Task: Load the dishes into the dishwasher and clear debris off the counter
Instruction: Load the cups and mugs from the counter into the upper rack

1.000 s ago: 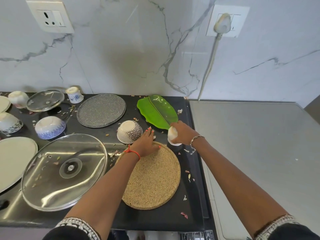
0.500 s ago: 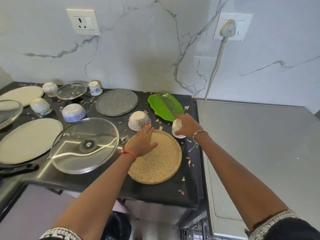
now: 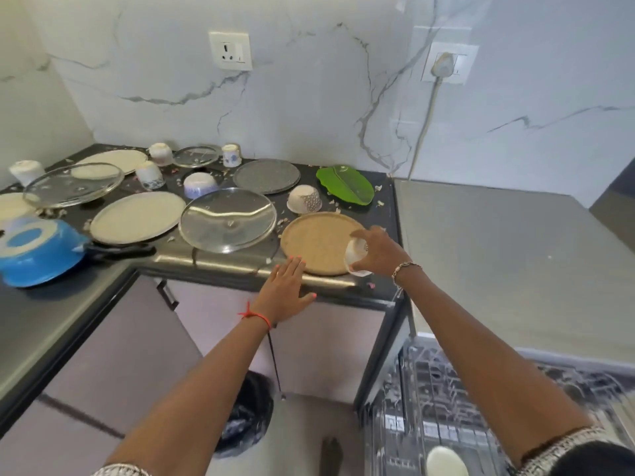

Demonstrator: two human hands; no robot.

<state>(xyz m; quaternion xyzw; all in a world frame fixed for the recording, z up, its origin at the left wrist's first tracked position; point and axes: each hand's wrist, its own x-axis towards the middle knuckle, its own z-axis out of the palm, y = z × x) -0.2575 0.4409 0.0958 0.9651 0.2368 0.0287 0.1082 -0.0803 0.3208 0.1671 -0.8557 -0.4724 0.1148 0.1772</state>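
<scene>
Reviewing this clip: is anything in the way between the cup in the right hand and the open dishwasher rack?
Nothing visible does. The right hand grips the white cup at the near right edge of the tan plate; the dishwasher rack stands open below, with only open space between.

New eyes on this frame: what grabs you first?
The right hand gripping a small white cup over the tan round plate's right edge, with the dishwasher rack pulled out at lower right. Then the green leaf-shaped plate at the counter's back right and the blue pot far left.
</scene>
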